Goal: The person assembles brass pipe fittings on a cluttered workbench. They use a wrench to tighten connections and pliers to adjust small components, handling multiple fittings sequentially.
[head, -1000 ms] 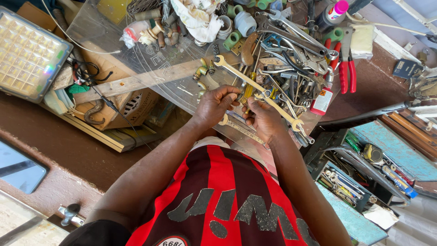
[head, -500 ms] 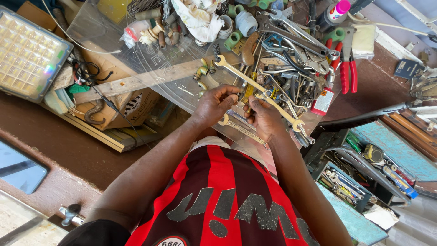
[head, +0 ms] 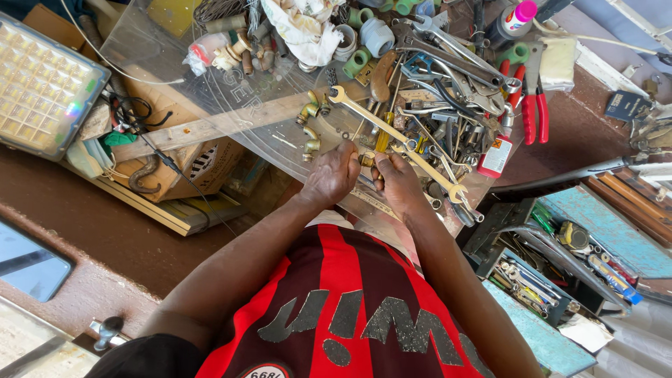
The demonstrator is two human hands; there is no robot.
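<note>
My left hand [head: 334,175] and my right hand [head: 396,180] meet over a clear plastic sheet [head: 161,56] on a cluttered workbench. Both close together around a small brass fitting [head: 367,159], mostly hidden between the fingers. A long silver combination spanner [head: 392,136] lies diagonally just beyond my hands. Loose brass fittings [head: 310,112] sit to the left of it. My red and black striped shirt [head: 350,301] fills the lower frame.
A heap of spanners and pliers [head: 455,77], red-handled pliers [head: 535,105], green pipe fittings [head: 358,61] and a white rag [head: 301,28] crowd the far side. An LED panel light [head: 42,91] and cardboard box [head: 189,157] lie left. An open toolbox [head: 539,266] sits right.
</note>
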